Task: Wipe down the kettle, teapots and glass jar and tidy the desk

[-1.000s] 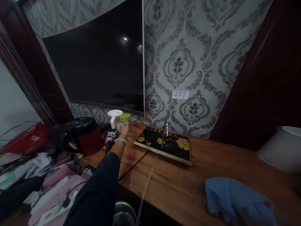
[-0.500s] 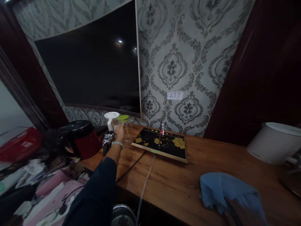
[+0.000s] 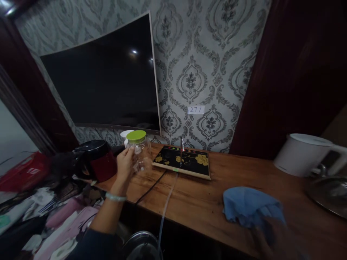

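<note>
One left hand (image 3: 125,163) is closed narrowly on a single glass jug (image 3: 142,159), gripping it at its 9 o'clock side. That jug sits near the middle of the view, over the table; whether its base touches the wood, I cannot tell. Clock directions run from the jug.

One patterned wall (image 3: 191,43) fills 12 to 2 o'clock. One dark television (image 3: 108,79) hangs at 11. One wooden table (image 3: 200,206) stretches from beneath the jug toward 4 o'clock.

Two kettles stand on it, well apart: a white kettle (image 3: 296,155) at 3 o'clock and a red-and-black kettle (image 3: 104,164) at 9. Farther out at 9 is one red basket (image 3: 23,173).

One black panel (image 3: 187,162) with gold flowers lies just beside the jug at 3 o'clock, carrying one slim tap (image 3: 182,144). One blue cloth (image 3: 246,202) is bunched between 3 and 4 o'clock; one right hand (image 3: 273,231), blurred, is at its lower edge, and I cannot tell how its fingers stand. At 6 o'clock, below the table edge, shows one round metal pot (image 3: 142,234).

Smallest come one green lid (image 3: 136,135) on the jug, one paper label (image 3: 195,109) reading 277 at 2 o'clock, and one pale bracelet (image 3: 116,197) on the left wrist.
</note>
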The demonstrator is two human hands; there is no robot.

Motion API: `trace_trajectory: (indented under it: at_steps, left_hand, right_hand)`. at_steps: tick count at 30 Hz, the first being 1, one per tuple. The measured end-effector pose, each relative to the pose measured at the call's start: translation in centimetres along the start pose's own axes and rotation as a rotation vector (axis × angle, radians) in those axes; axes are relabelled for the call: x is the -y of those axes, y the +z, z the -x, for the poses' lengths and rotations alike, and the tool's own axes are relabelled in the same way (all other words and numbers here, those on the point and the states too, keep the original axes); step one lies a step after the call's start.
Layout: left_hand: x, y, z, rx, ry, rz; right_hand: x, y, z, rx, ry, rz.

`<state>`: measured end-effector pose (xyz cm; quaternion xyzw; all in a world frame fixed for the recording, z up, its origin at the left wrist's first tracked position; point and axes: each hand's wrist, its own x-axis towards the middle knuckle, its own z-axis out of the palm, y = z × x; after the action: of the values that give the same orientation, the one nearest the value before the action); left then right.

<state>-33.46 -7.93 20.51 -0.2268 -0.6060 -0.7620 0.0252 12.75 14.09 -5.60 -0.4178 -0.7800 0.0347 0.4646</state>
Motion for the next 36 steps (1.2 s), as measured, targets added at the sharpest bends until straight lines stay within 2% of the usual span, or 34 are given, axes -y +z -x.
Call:
trace_trajectory:
  at_steps: [2,5,8,10,12,15,18,21,23,26,29,32,36]
  left_hand:
    - [-1.2,-1.3,2.9,0.047,-0.072,0.050]
    - [-2.4,-2.3,6.6,0.115,-0.157,0.074]
    - [-2.6,-2.2,9.7,0.164,-0.212,0.066]
    - [-2.4,-1.7,11.5,0.195,-0.242,0.070]
    - [-2.2,-1.0,12.9,0.240,-0.269,0.085]
    - [-1.8,0.2,14.7,0.318,-0.296,0.111]
    - [-1.1,1.5,16.1,0.376,-0.310,0.132]
    - [-0.3,3.0,17.4,0.439,-0.320,0.139]
    - [0.3,4.0,18.1,0.484,-0.325,0.138]
    - [1.1,5.3,19.0,0.532,-0.322,0.136]
    - [1.7,6.3,19.5,0.552,-0.331,0.141]
    - [1.9,6.9,19.5,0.552,-0.360,0.129]
    - [2.1,7.4,19.3,0.520,-0.386,0.116]
  right_hand:
    - [1.2,-0.6,-0.1,-0.069,0.044,-0.027]
    - [3.8,-1.5,-0.5,-0.114,-0.051,-0.007]
    - [6.8,-2.0,-1.5,0.022,-0.222,0.069]
    - [8.0,-1.8,-2.3,0.135,-0.271,0.145]
    - [7.7,-1.3,-3.1,0.261,-0.299,0.225]
    - [5.0,-0.7,-4.0,0.425,-0.275,0.300]
    - [2.2,-0.8,-5.2,0.403,-0.141,0.321]
    - [2.5,-1.7,-7.1,0.309,-0.067,0.171]
    - [4.9,-2.6,-8.6,0.290,-0.099,-0.044]
    - [10.6,-3.9,-10.4,0.314,-0.170,-0.357]
    - [16.6,-4.7,-12.0,0.335,-0.249,-0.508]
    - [21.3,-4.9,-13.4,0.412,-0.348,-0.508]
    - [25.1,-4.9,-15.1,0.532,-0.379,-0.304]
